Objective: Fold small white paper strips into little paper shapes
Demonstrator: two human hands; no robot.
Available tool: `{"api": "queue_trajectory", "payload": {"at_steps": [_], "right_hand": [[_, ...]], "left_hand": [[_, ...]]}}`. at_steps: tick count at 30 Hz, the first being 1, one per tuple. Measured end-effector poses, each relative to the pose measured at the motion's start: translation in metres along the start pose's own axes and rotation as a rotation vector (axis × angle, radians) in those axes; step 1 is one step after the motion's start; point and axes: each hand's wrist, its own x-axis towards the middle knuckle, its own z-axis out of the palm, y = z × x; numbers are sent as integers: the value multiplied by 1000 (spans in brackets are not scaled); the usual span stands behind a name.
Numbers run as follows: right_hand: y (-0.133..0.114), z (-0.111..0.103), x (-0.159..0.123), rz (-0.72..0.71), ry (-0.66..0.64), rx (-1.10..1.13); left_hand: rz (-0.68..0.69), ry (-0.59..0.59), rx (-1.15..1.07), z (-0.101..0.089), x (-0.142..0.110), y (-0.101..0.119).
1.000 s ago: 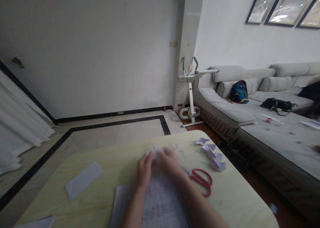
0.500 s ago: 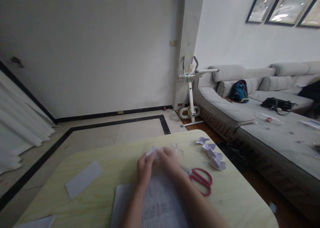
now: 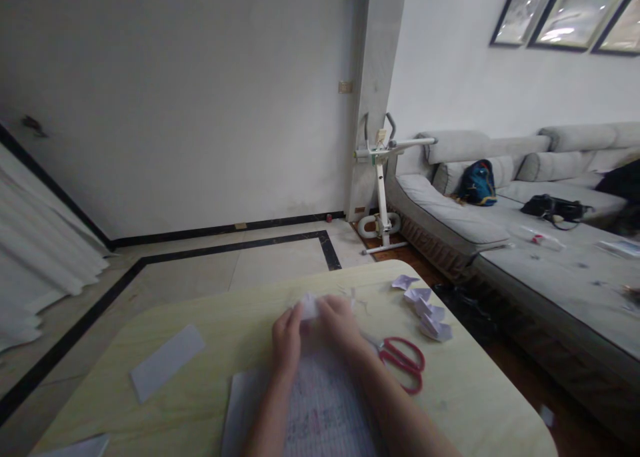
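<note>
A small piece of white folded paper [image 3: 310, 307] is pinched between my two hands above the far middle of the table. My left hand [image 3: 287, 337] grips its left side, and my right hand [image 3: 340, 320] closes on its right side. Below my forearms lies an open notebook [image 3: 320, 410] with handwriting on lined pages. Scissors with red handles [image 3: 404, 363] rest beside my right wrist, their blades partly hidden by it. Thin paper scraps [image 3: 357, 299] are scattered just past my right hand.
Several folded paper pieces [image 3: 423, 307] line the table's right edge. A white paper strip [image 3: 167, 362] lies on the left, with more paper [image 3: 75, 449] at the near left corner. Beyond the wooden table [image 3: 215, 330] stand an exercise bike [image 3: 382, 190] and a grey sofa [image 3: 450, 217].
Both hands still hold the folded paper. My left fingers have shifted slightly, and the paper now looks flatter between the hands. Other things on the table stay in place.
</note>
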Motion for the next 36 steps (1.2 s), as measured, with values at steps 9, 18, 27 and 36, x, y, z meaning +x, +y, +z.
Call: {"api": "queue_trajectory", "payload": {"at_steps": [9, 18, 27, 36], "right_hand": [[-4, -2, -3, 53, -57, -16], [-8, -5, -3, 67, -72, 23], [-13, -9, -1, 78, -63, -49], [-11, -4, -2, 63, -62, -32]], "left_hand": [[82, 24, 103, -1, -3, 6], [57, 26, 44, 2, -3, 8], [6, 39, 17, -2, -2, 3], [11, -13, 89, -3, -1, 6]]}}
